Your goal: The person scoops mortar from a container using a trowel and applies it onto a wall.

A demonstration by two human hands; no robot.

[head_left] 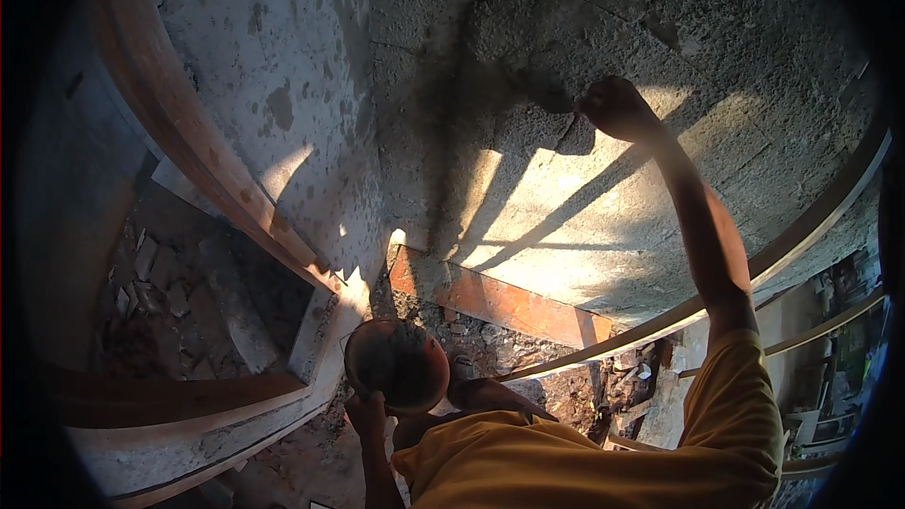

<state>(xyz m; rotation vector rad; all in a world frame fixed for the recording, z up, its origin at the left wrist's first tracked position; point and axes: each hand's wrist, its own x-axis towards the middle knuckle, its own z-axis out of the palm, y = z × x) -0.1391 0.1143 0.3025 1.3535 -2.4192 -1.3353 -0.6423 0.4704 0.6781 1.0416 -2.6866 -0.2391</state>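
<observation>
My right hand (617,108) is raised against the rough grey wall (566,24), fingers closed round the handle of a trowel. The dark blade of the trowel (547,90) points left and lies at the wall surface, deep in shade. A dark, wet-looking strip runs down the wall left of the blade. Low in front of my body, my left hand (366,413) grips the rim of a round bowl (431,379). Dark material seems to lie inside the bowl, but shadow hides its detail.
A smoother plastered wall (283,28) meets the rough one at a corner. Left of it stands a reddish wooden frame (179,123), with rubble (160,292) beyond. An orange-brown board (509,302) runs along the wall's foot. A long pole (650,325) crosses at the right, near my right arm.
</observation>
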